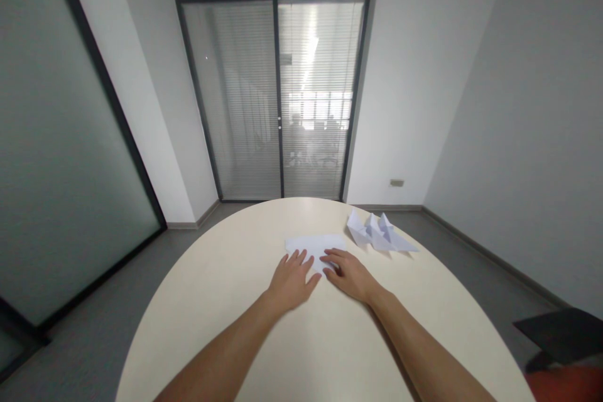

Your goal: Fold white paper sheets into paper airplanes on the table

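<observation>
A sheet of white paper (315, 242), seemingly folded, lies flat on the round cream table (226, 301) in front of me. My left hand (293, 279) rests on its near left part with the fingers spread. On the near right part lies my right hand (347, 273), its fingers apart and slightly bent, touching the paper. The near portion of the sheet is partly hidden under both hands. Right of the paper, close to the table's far right edge, stand several folded white paper boats (377, 232) in a cluster.
Beyond the table is a dark-framed glass door (280, 100) with blinds. A frosted glass panel (61, 138) stands at the left. At the lower right is a chair (565, 339) with black and red parts, near the table's edge.
</observation>
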A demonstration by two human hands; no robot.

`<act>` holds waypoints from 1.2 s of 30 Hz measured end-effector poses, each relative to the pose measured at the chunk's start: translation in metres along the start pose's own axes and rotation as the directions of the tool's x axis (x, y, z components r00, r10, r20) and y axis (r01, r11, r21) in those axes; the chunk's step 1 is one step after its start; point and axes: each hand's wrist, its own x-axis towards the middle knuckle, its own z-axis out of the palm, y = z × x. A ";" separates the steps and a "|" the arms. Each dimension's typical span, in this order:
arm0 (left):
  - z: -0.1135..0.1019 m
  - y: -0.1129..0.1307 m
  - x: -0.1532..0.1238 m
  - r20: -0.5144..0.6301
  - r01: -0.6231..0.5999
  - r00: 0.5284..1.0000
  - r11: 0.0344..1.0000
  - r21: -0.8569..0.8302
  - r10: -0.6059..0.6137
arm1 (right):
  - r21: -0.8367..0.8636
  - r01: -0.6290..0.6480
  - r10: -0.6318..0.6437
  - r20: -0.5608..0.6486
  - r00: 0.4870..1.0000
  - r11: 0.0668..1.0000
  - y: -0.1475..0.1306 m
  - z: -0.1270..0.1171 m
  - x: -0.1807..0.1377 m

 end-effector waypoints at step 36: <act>0.003 -0.030 0.012 -0.103 0.230 0.967 0.971 -0.060 -0.235 | 0.221 0.057 -0.073 0.062 0.995 0.974 -0.016 -0.012 -0.002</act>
